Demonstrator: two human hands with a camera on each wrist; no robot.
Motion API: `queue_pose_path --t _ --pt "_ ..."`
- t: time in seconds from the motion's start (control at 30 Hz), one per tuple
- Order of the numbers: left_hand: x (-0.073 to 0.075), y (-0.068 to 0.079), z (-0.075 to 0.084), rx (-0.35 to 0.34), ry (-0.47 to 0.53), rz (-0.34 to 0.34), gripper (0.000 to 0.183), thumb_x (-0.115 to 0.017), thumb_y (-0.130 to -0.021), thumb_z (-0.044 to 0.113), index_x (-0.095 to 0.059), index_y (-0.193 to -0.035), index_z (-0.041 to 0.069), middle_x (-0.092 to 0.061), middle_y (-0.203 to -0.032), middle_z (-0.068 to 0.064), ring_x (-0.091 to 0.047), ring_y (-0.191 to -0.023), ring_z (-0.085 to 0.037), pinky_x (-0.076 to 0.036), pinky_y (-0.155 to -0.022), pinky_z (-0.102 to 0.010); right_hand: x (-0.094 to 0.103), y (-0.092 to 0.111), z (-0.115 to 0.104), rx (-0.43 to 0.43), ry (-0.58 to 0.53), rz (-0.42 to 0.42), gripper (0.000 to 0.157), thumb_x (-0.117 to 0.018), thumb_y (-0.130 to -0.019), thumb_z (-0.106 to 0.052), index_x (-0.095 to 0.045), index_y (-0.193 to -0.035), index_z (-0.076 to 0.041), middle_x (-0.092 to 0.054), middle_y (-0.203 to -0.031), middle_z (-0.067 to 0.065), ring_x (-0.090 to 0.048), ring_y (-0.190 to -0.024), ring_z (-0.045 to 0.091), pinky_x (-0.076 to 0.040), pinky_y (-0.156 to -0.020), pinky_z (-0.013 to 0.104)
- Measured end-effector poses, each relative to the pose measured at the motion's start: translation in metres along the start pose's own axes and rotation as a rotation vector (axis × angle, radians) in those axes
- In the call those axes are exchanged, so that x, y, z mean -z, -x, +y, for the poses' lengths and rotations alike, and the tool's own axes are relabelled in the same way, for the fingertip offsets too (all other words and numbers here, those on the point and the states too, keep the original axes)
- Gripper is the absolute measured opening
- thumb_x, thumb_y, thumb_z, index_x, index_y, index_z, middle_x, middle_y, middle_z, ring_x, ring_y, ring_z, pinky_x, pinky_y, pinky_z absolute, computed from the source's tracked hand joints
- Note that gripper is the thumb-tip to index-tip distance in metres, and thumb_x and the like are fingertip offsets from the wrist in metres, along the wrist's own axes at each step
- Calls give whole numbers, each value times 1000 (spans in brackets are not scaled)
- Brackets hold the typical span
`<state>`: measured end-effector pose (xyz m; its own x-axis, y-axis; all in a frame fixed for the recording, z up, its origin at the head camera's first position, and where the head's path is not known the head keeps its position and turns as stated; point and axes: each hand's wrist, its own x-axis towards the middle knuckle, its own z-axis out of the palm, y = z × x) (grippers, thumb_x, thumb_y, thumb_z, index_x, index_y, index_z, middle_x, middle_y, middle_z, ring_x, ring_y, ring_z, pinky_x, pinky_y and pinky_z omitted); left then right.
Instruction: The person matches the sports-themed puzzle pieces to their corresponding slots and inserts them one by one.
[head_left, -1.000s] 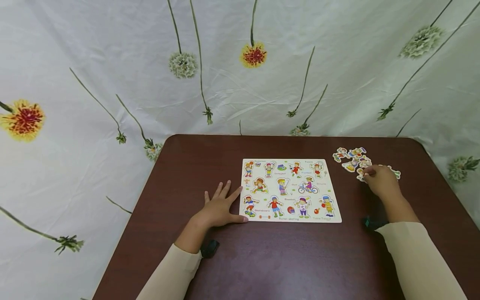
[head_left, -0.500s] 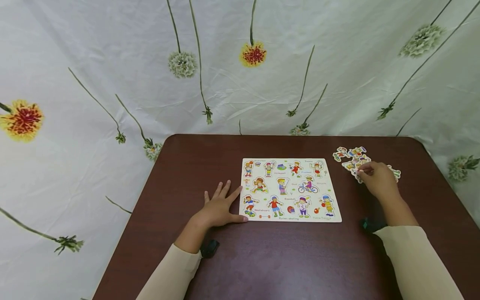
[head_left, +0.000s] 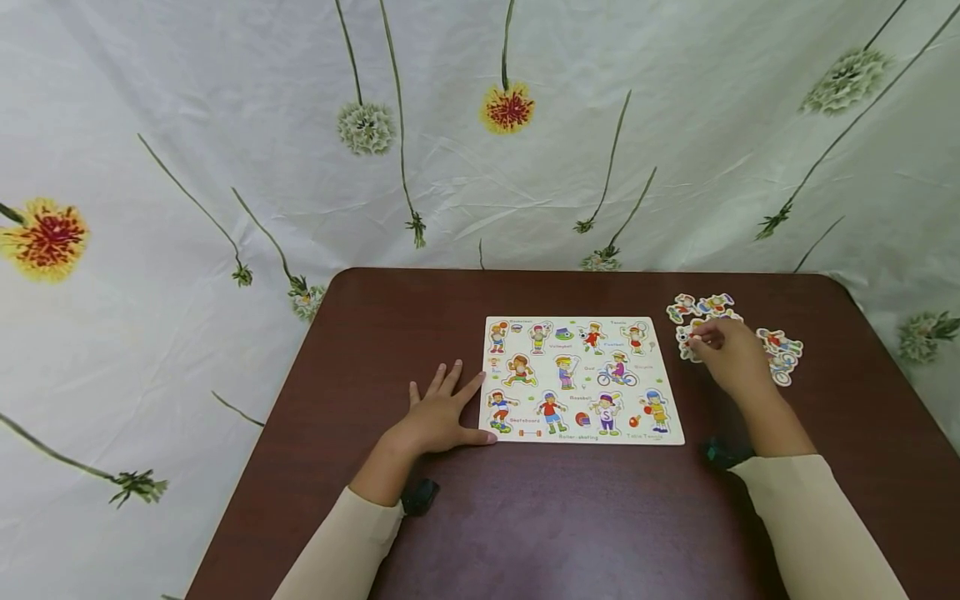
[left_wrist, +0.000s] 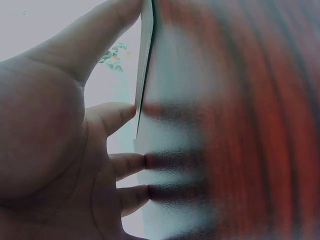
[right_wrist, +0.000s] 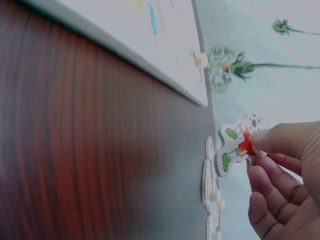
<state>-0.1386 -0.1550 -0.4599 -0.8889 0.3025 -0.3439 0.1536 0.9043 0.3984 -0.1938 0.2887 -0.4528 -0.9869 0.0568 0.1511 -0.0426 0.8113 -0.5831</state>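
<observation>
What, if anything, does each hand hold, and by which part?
The right hand pinches the footballer puzzle piece at its red middle, apparently by its small knob. The left hand holds nothing, only touching the puzzle board.

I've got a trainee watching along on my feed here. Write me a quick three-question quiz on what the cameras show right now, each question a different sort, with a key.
1. Multiple choice: which ball is printed on the puzzle piece that the right hand pinches?
A) basketball
B) soccer ball
C) tennis ball

2. True or false: the left hand touches the left edge of the board.

3. Fill in the blank: in the head view, the loose pieces on the table lie to the ____ of the board.

Key:
1. B
2. True; its fingers are spread there
3. right
</observation>
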Motion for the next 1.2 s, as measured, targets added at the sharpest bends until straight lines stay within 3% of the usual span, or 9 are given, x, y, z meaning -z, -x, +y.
queue_pose_path --t 0.43,1.0,1.2 --pt "1 1 1 -3 3 1 102 -76 -80 64 -24 -162 32 -4 -172 -13 2 -159 -38 3 -116 -78 -22 0 -25 -3 -41 -40 21 -65 -99 -16 -66 -109 2 -62 -104 22 -61 -90 32 -45 -65 30" --pt "0 1 1 -6 7 5 102 -76 -80 63 -25 -162 31 -4 -172 -14 2 -159 -38 2 -116 -78 -52 -6 -61 17 -159 -70 20 -65 -100 -17 -65 -108 1 -63 -108 19 -63 -97 32 -51 -83 40" --pt "0 1 0 -7 7 8 102 -76 -80 64 -25 -162 32 -4 -172 -14 2 -159 -38 3 -116 -78 -64 -11 -72 13 -184 -90 19 -65 -100 -19 -64 -107 -1 -63 -109 18 -64 -98 31 -52 -84 40"
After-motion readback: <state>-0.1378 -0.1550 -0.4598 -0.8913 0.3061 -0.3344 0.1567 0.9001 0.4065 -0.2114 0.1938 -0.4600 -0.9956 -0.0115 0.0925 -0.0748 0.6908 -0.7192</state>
